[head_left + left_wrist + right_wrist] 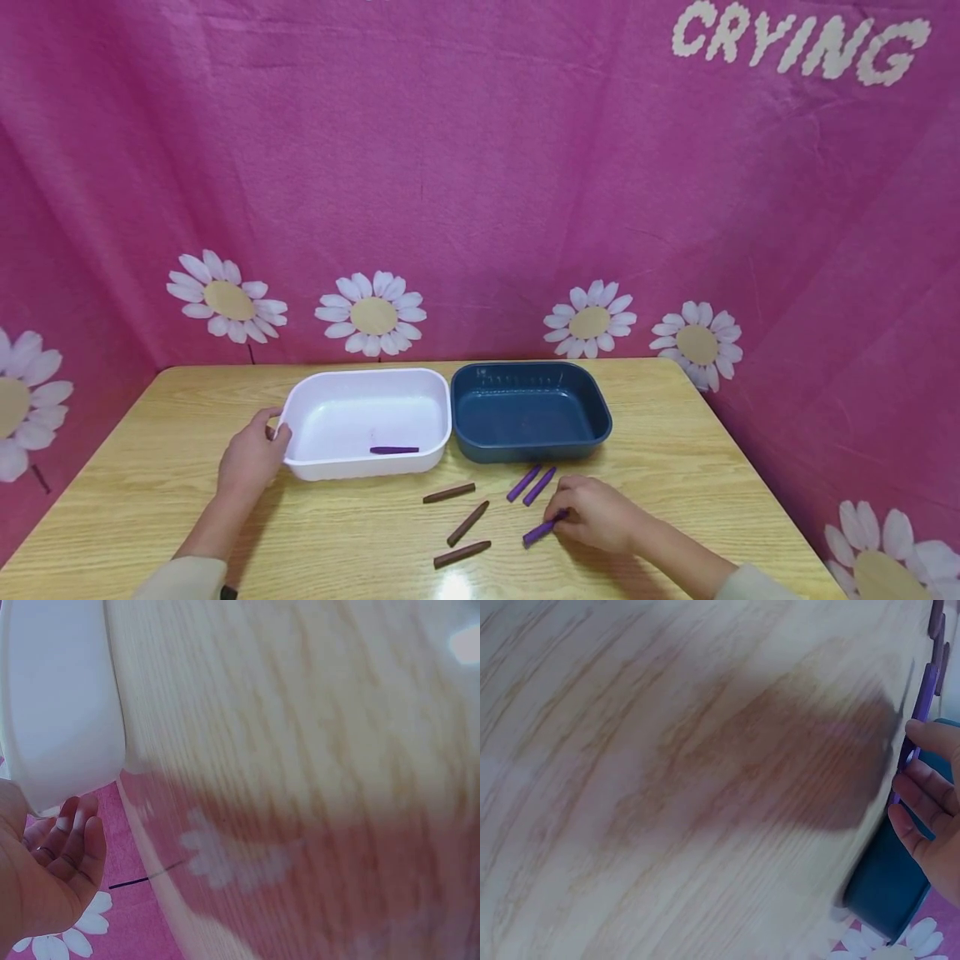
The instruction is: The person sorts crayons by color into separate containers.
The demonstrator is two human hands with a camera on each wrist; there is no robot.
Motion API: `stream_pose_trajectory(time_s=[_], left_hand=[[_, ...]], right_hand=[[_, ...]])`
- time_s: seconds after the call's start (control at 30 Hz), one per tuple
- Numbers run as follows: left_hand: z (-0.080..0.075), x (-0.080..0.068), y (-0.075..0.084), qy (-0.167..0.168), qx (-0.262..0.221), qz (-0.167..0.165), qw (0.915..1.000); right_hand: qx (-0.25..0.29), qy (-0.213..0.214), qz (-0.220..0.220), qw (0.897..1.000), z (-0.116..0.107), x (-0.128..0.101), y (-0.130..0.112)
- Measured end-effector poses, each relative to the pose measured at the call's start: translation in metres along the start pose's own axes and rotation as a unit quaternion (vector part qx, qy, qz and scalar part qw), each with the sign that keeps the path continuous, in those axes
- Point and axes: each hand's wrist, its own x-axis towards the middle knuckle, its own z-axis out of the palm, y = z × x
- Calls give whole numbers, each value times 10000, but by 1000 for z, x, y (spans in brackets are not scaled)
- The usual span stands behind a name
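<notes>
My left hand grips the left end of the white plastic bin, thumb at the rim and fingers against the outside. In the left wrist view, the curled fingers show at the bin's corner. A dark purple crayon lies inside this bin, near its front wall. Over the table at the right, my right hand pinches one end of a purple crayon, its other end pointing left. Just behind that hand lie two more purple crayons, one left of the other.
A dark blue bin stands right beside the white one. In front of the bins lie three brown crayons, the rear one, the middle one and the front one. Behind the wooden table hangs a pink cloth with daisies.
</notes>
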Motion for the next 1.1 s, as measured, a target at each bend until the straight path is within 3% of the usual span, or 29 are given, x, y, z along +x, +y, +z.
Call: stream_pose_trajectory(time_s=[0.2,0.43,0.73,1.1], left_hand=[[-1,0,0,-17,-2,-8,10000],[0,0,0,3,-7,-13,10000],[1,0,-1,12,-65,-2,10000],[1,1,-1,9,-100,-15,9999]], right_hand=[[99,253,11,9996,-4,4,-1],[157,-21,369,9992,-8,10,-2],[-15,307,72,9995,-11,18,-6],[-45,238,262,9994,-21,33,-12]])
